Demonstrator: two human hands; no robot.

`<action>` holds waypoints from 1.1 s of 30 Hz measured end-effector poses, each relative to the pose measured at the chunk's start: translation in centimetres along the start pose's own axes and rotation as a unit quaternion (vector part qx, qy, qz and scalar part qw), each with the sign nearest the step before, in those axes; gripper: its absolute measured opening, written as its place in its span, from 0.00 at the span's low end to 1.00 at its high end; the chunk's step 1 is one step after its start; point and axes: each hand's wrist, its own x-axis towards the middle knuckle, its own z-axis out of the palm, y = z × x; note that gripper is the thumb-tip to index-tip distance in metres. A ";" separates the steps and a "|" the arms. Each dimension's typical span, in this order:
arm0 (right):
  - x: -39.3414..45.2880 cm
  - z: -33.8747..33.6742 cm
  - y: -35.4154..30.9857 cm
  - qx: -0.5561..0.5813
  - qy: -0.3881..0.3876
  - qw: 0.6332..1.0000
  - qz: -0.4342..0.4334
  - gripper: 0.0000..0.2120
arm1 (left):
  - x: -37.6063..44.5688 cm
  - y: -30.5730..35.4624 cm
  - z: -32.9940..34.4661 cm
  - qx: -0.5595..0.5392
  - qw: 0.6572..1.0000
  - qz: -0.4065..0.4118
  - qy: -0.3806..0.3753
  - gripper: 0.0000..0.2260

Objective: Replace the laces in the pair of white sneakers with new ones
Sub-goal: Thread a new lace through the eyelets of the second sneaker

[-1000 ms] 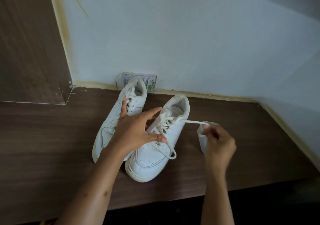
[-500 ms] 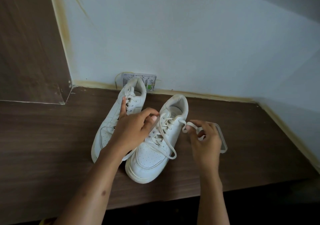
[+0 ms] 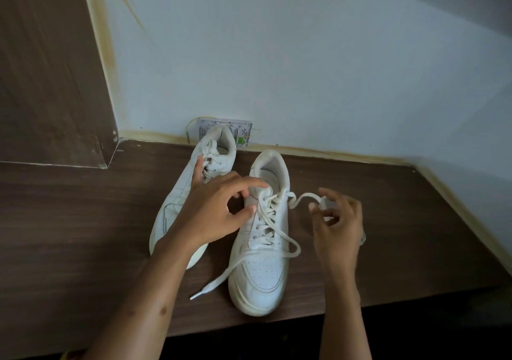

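Fingers of my left hand (image 3: 219, 215) curl loosely over the near sneaker (image 3: 263, 238) on the table (image 3: 83, 221), steadying its tongue, while my right hand (image 3: 336, 221) pinches the lace (image 3: 297, 200) end to draw it free.

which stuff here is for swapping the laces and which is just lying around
Job:
right sneaker
left sneaker
loose lace
left hand
right hand

Lying about:
printed card against the wall
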 end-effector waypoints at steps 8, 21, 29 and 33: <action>-0.4 -0.1 0.0 0.099 -0.326 0.940 0.005 0.12 | 0.2 -0.1 0.6 -0.021 0.999 -0.005 0.025 0.12; 0.3 -1.0 0.2 0.045 -0.010 0.999 -0.004 0.03 | 0.2 -0.2 1.0 -0.022 0.998 -0.033 0.042 0.20; 0.3 -0.8 -0.5 0.098 -0.015 0.995 0.017 0.03 | 0.2 -0.1 0.9 -0.017 0.999 -0.031 0.041 0.20; 0.4 -0.8 -0.6 0.125 -0.010 0.992 0.019 0.04 | 0.1 -0.1 0.9 -0.019 0.999 -0.033 0.039 0.21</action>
